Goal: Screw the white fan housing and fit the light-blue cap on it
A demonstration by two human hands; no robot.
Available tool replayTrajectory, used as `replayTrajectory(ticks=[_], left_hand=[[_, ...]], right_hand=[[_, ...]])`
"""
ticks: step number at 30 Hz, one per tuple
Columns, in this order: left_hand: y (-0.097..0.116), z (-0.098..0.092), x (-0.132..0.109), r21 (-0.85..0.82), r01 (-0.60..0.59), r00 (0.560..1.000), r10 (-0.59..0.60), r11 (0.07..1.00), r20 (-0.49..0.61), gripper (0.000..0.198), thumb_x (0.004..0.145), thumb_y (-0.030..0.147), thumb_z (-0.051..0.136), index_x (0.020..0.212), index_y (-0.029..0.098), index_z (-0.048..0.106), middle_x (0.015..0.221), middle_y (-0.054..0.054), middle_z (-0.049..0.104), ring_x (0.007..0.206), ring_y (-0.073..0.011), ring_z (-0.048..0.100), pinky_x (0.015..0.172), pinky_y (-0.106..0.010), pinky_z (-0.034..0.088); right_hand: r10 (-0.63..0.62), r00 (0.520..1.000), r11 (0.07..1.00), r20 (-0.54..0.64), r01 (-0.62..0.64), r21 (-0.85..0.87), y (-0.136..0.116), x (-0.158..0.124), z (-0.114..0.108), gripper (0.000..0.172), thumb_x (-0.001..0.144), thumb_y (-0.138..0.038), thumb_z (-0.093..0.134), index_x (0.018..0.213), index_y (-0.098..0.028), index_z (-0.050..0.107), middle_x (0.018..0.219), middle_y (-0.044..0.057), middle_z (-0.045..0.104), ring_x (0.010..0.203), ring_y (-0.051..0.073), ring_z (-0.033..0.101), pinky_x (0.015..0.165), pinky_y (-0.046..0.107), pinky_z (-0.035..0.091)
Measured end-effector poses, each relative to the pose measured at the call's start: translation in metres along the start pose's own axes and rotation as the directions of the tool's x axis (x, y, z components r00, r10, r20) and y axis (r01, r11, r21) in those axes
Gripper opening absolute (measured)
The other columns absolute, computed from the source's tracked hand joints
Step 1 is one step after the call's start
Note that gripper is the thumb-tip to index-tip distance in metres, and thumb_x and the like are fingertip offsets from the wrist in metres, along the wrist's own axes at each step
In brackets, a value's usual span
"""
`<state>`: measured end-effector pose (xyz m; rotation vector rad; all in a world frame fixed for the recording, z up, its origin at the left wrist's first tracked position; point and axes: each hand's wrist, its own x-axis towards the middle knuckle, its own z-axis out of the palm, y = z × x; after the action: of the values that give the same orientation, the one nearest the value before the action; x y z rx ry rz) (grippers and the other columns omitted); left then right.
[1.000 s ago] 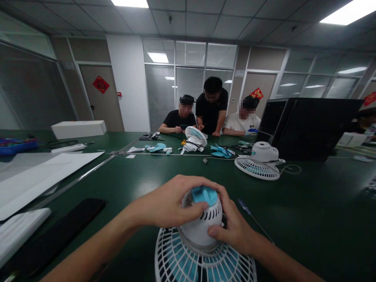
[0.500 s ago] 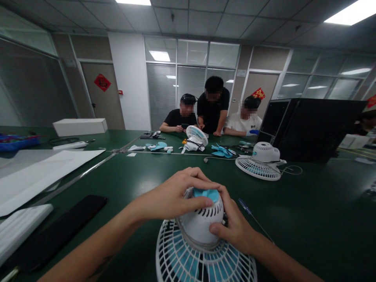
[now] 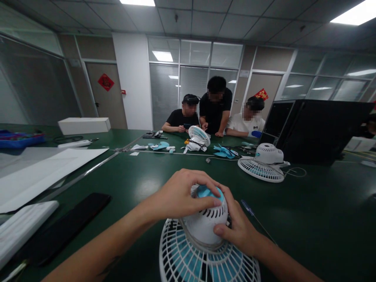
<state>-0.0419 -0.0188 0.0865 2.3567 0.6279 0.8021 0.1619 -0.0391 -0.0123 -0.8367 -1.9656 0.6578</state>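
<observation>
Plainly face-down fan [image 3: 209,257], axis upright, left hand [image 3: 188,196], right hand [image 3: 237,225] clamped round housing [image 3: 202,228].

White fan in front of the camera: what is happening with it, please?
The left hand curls over the blue part atop the white fan; the right hand holds its rounded housing. The fan lies grille-down on the green table, with a screwdriver to the right. Three people are across the table.

The left grip [image 3: 183,194] is a bare hand with a short thumbnail [image 3: 217,202]; the left forearm [image 3: 117,235] is bare too, bearing a dark, blurred marking [image 3: 110,266] low down. The right grip [image 3: 238,221] is likewise bare, as is the right forearm [image 3: 279,252].
</observation>
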Motion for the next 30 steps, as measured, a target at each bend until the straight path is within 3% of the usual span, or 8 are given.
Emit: replayTrajectory(ticks=[2, 5, 11, 17, 23, 30], left_hand=[[-0.001, 0.002, 0.001, -0.004, -0.012, 1.000, 0.012, 1.000, -0.001, 0.015, 0.083, 0.020, 0.071, 0.098, 0.020, 0.074, 0.109, -0.004, 0.074, 0.100, -0.0177, 0.067, 0.094, -0.032, 0.048], [-0.002, -0.003, -0.001, -0.076, -0.037, 0.996, 0.043, 0.996, 0.080, 0.027, 0.085, 0.016, 0.067, 0.112, 0.022, 0.069, 0.118, -0.003, 0.071, 0.107, -0.0175, 0.065, 0.098, -0.032, 0.047], [-0.005, -0.011, -0.002, -0.181, 0.009, 0.985, 0.022, 0.984, 0.169, 0.035, 0.088, 0.016, 0.063, 0.122, 0.023, 0.064, 0.125, -0.003, 0.068, 0.115, -0.0176, 0.062, 0.102, -0.032, 0.045], [-0.017, 0.005, 0.005, -0.323, 0.055, 0.998, -0.046, 0.945, 0.036, 0.021, 0.084, 0.023, 0.070, 0.105, 0.017, 0.073, 0.113, -0.005, 0.074, 0.107, -0.0190, 0.068, 0.097, -0.033, 0.051], [-0.021, 0.005, 0.004, -0.409, 0.096, 0.991, -0.051, 0.908, 0.120, 0.022, 0.089, 0.018, 0.061, 0.108, 0.016, 0.072, 0.120, -0.008, 0.072, 0.113, -0.0200, 0.066, 0.101, -0.037, 0.049], [-0.026, 0.005, 0.005, -0.532, 0.116, 0.984, -0.024, 0.839, 0.177, 0.025, 0.091, 0.014, 0.058, 0.110, 0.021, 0.073, 0.125, -0.004, 0.070, 0.131, -0.0179, 0.053, 0.114, -0.036, 0.036]], right_hand=[[0.010, 1.000, 1.000, -0.004, -0.010, 0.008, -0.001, 0.000, 0.001, 0.087, 0.079, -0.074, 0.056, 0.141, -0.018, 0.031, 0.132, 0.015, 0.055, 0.113, 0.030, 0.059, 0.093, 0.040, 0.049], [0.020, 1.000, 1.000, 0.000, -0.020, 0.012, -0.002, 0.001, 0.001, 0.086, 0.079, -0.075, 0.055, 0.139, -0.018, 0.032, 0.129, 0.015, 0.057, 0.110, 0.030, 0.061, 0.090, 0.041, 0.050], [0.014, 1.000, 1.000, 0.004, -0.014, -0.005, -0.003, 0.001, 0.001, 0.087, 0.078, -0.076, 0.054, 0.138, -0.018, 0.033, 0.132, 0.017, 0.055, 0.114, 0.032, 0.059, 0.092, 0.044, 0.050], [0.028, 1.000, 0.999, 0.000, -0.028, -0.018, -0.006, 0.002, 0.000, 0.086, 0.079, -0.076, 0.053, 0.139, -0.018, 0.031, 0.135, 0.017, 0.054, 0.119, 0.033, 0.057, 0.097, 0.044, 0.048], [0.029, 1.000, 1.000, 0.002, -0.029, 0.000, -0.005, 0.001, 0.001, 0.087, 0.078, -0.074, 0.056, 0.139, -0.018, 0.031, 0.140, 0.017, 0.050, 0.123, 0.033, 0.054, 0.100, 0.046, 0.045], [-0.025, 1.000, 1.000, -0.016, 0.025, 0.012, -0.004, 0.002, 0.001, 0.080, 0.079, -0.073, 0.056, 0.135, -0.020, 0.037, 0.133, 0.015, 0.055, 0.114, 0.030, 0.060, 0.094, 0.040, 0.049]])
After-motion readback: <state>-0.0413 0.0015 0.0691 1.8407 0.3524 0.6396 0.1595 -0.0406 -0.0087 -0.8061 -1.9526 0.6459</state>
